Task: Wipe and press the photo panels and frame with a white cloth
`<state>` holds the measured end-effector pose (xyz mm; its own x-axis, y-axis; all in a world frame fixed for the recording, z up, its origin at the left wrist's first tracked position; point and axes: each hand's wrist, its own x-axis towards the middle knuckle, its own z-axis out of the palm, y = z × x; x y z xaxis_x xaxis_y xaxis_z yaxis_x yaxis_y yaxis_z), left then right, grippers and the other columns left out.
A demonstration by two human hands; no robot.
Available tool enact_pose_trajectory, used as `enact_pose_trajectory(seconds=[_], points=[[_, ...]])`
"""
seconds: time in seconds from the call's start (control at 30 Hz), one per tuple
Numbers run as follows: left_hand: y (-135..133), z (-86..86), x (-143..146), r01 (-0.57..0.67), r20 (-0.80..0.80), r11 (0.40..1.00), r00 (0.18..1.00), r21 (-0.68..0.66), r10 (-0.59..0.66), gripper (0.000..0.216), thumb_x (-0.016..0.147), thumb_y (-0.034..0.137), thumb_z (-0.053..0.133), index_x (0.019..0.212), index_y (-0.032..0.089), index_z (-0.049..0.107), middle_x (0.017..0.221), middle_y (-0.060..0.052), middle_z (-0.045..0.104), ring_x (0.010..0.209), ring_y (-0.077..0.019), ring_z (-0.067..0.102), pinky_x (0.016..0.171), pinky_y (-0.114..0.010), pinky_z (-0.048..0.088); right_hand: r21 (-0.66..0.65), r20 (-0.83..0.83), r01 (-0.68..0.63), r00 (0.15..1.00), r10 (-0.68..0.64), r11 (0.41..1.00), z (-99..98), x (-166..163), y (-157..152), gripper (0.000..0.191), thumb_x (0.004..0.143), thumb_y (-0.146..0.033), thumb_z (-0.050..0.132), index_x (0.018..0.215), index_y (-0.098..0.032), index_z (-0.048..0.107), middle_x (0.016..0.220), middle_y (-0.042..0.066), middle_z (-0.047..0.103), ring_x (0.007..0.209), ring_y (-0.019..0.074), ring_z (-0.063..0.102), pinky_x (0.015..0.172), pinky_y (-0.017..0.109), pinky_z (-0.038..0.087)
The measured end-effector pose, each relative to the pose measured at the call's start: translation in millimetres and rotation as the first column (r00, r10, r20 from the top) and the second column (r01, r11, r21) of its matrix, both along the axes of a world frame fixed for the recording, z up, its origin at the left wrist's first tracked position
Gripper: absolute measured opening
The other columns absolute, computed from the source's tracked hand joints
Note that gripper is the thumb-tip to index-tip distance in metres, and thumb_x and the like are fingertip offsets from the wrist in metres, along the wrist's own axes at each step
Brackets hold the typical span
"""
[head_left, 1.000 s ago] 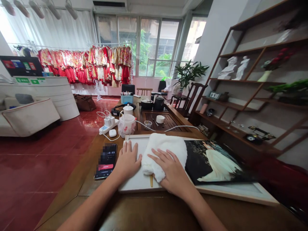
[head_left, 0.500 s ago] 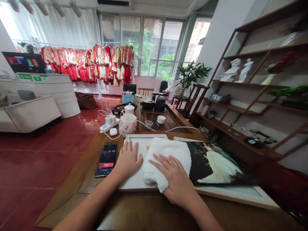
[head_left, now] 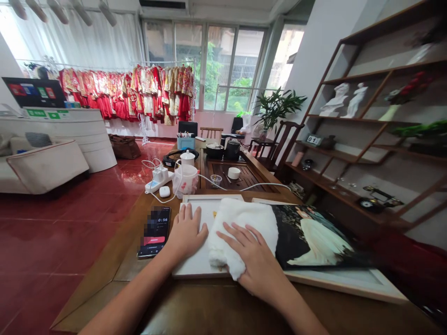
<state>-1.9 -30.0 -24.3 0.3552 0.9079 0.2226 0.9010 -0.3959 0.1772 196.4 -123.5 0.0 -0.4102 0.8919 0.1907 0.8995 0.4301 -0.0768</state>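
Note:
My left hand (head_left: 187,233) lies flat on the white surface of a picture frame (head_left: 200,267), its fingers stretched out and nothing in them. A folded, fluffy white towel (head_left: 246,214) covers the right part of that frame. Spread over the towel, the fingers of my right hand (head_left: 253,258) press on it; the thumb is hidden. A little yellow shows at the towel's left edge. Just right of it lies a dark photo print (head_left: 321,237) with a pale gown, resting on a second pale frame (head_left: 363,288).
A phone (head_left: 156,232) with a running timer lies left of my left hand. Beyond the frames stand a pink-and-white container (head_left: 185,180), a power strip (head_left: 153,185) and a white cup (head_left: 233,173) on a tea tray (head_left: 258,179). A white cable crosses the wooden table (head_left: 188,302).
Both hands stay nearly in place. The towel's near edge has shifted very slightly under my right hand. The phone timer has gone from 0:55 to 0:56.

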Motion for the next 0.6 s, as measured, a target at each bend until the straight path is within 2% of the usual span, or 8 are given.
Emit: enact_pose_trajectory(seconds=[0.2,0.37,0.47,0.6], points=[[-1,1.4,0,0.004,0.006,1.000,1.000,0.000,-0.004,0.056,0.093,0.042,0.035,0.141,0.016,0.036,0.148,-0.020,0.031,0.140,-0.0370,0.021,0.106,-0.048,0.028,-0.002,0.016,-0.004,1.000,0.004,1.000,-0.1,0,-7,0.080,0.067,-0.021,0.051,0.144,-0.034,0.033,0.151,0.001,0.032,0.136,0.0232,0.031,0.113,0.046,0.013],[-1,1.0,0,0.000,-0.007,1.000,1.000,-0.008,-0.001,0.055,0.093,0.042,0.034,0.142,0.016,0.035,0.149,-0.020,0.031,0.140,-0.0362,0.022,0.106,-0.048,0.028,-0.005,0.010,0.011,1.000,-0.011,1.000,5.7,-2,15,0.080,0.065,-0.021,0.053,0.143,-0.033,0.036,0.151,0.002,0.033,0.135,0.0237,0.032,0.112,0.047,0.013],[-1,1.5,0,0.006,-0.020,1.000,1.000,-0.026,-0.007,0.057,0.093,0.043,0.035,0.143,0.016,0.033,0.149,-0.020,0.030,0.140,-0.0370,0.021,0.107,-0.048,0.027,0.013,-0.019,0.016,1.000,-0.015,1.000,6.5,-2,30,0.072,0.070,-0.024,0.052,0.141,-0.033,0.039,0.150,0.002,0.035,0.135,0.0228,0.033,0.112,0.046,0.014],[-1,3.0,0,0.011,-0.029,0.999,0.999,-0.038,-0.013,0.058,0.093,0.043,0.036,0.144,0.016,0.032,0.150,-0.020,0.029,0.140,-0.0374,0.020,0.108,-0.047,0.026,0.033,-0.038,0.025,0.999,-0.024,0.999,4.9,-3,35,0.068,0.073,-0.026,0.051,0.140,-0.032,0.042,0.150,0.002,0.036,0.135,0.0227,0.032,0.112,0.045,0.014]])
